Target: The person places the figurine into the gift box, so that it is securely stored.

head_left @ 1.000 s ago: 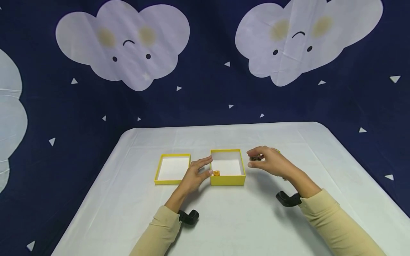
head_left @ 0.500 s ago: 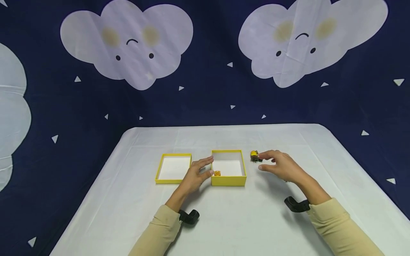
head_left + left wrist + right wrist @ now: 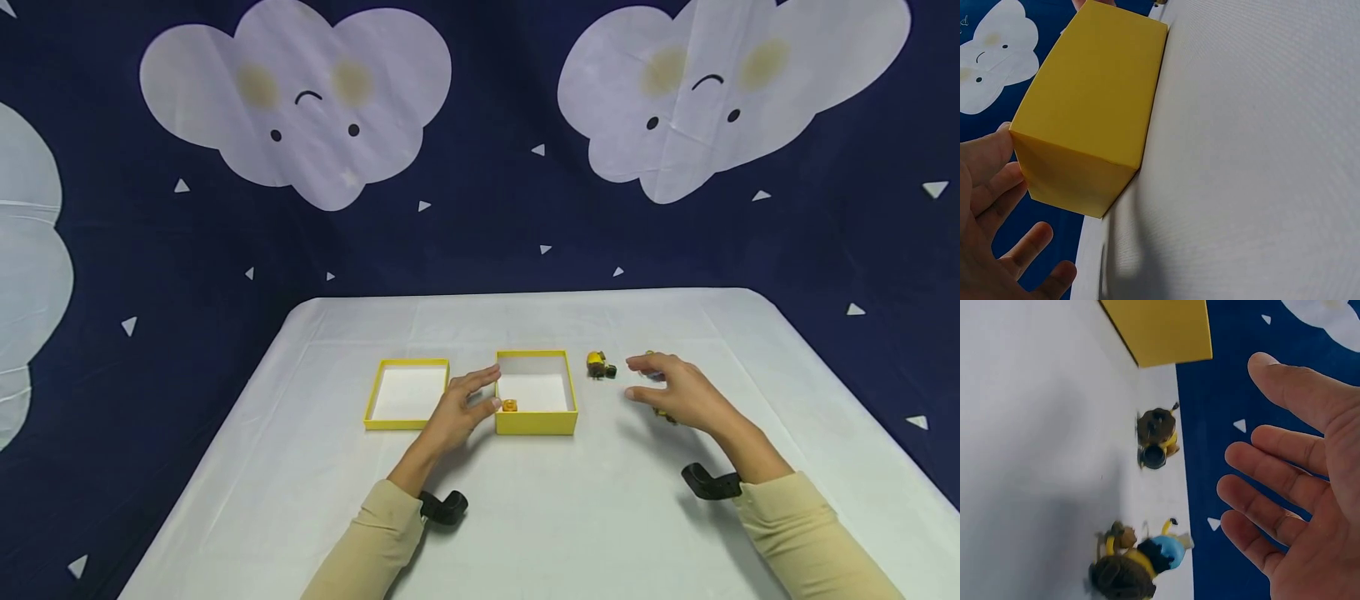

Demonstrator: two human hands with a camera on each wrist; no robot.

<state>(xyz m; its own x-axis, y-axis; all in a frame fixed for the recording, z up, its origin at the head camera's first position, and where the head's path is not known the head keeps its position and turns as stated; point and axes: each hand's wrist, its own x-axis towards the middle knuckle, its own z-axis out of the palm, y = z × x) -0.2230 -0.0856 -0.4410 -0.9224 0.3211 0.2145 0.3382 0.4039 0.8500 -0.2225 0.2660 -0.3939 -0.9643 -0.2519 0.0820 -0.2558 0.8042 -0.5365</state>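
Note:
An open yellow box point(image 3: 536, 424) with a white inside stands mid-table, a small orange piece point(image 3: 510, 406) in its near left corner. Along the box's left rim, my left hand point(image 3: 459, 414) rests its fingertips, fingers fairly straight. In the left wrist view these fingertips touch the box's upper edge. A small yellow-and-brown bee figurine point(image 3: 597, 365) lies right of the box. Past it, my right hand point(image 3: 681, 393) hovers over the table, fingers spread and holding nothing. More figurines point(image 3: 1122, 575) lie beneath it, one with a blue part, partly hidden by the hand in the head view.
Left of the box lies its shallow yellow-rimmed lid point(image 3: 405, 426), close to my left hand. A white cloth covers the table point(image 3: 555, 517). Behind hangs a dark blue cloth point(image 3: 480, 250) with clouds and triangles.
My right hand has let go of the bee figurine, leaving it on the table right of the box, and has moved right, toward the other figurines. My left hand has stayed at the box.

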